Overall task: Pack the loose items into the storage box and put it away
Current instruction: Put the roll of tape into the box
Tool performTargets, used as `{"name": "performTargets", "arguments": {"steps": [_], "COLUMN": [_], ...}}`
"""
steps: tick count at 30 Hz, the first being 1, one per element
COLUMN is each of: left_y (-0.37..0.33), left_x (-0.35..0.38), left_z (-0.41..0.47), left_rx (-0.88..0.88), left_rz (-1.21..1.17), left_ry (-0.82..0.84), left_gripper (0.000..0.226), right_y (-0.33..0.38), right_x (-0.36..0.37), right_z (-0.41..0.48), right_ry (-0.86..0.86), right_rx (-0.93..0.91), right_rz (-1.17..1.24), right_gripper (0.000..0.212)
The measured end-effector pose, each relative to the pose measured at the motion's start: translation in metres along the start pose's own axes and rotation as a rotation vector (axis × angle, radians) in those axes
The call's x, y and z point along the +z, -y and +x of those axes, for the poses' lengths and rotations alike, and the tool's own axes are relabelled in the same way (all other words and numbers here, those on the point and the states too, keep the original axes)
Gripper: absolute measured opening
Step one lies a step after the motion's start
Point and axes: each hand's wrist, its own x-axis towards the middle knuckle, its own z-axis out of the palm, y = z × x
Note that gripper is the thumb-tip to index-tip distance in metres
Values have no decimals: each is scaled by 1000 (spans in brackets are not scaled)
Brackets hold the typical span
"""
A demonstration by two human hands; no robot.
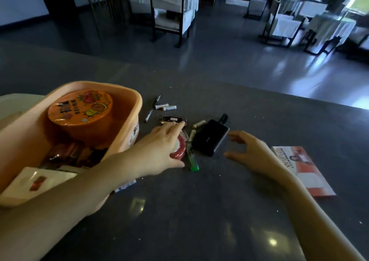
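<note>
left hand half hides a red tape roll, fingers loose; right hand spread.

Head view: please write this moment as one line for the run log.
left hand: over red tape roll, fingertip at key fob | right hand: open, empty, beside power bank | storage box: partly filled

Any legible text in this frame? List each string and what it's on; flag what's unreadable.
"WIELO": my best reading of the blurred, sideways red letters on the red-and-white leaflet.
Orange round tin in the storage box: dark characters and cartoon fruit on the lid, too blurred to read.
Storage box side: a dark printed mark starting with "B", the rest unreadable.
White carton in the box: red mark, no readable text.
Batteries, power bank: print too small.
</note>
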Motion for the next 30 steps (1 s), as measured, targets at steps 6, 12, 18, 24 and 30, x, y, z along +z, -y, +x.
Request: {"name": "performTargets", "arguments": {"steps": [6, 12, 18, 24, 30], "left_y": [16, 30, 40, 40, 35], "left_x": [11, 21, 21, 18, 12], "left_z": [47, 62, 63, 56, 43], "left_rx": [-198, -271, -326, -295, -259], "left_rz": [207, 201, 141, 153, 152], "left_ry": [292, 310, 359, 286, 233], "left_gripper": [120, 122, 127, 123, 120], "right_y": [-14, -16, -14, -20, -24], "right_x": [7, 28, 51, 58, 62], "right_z": [28, 56, 77, 82, 76], "right_ry": [85, 168, 190, 184, 93], "right_rx": [-15, 30, 99, 108, 24], "right_rz": [54, 99, 74, 20, 41], "right_gripper": [88, 113, 130, 132, 123]}}
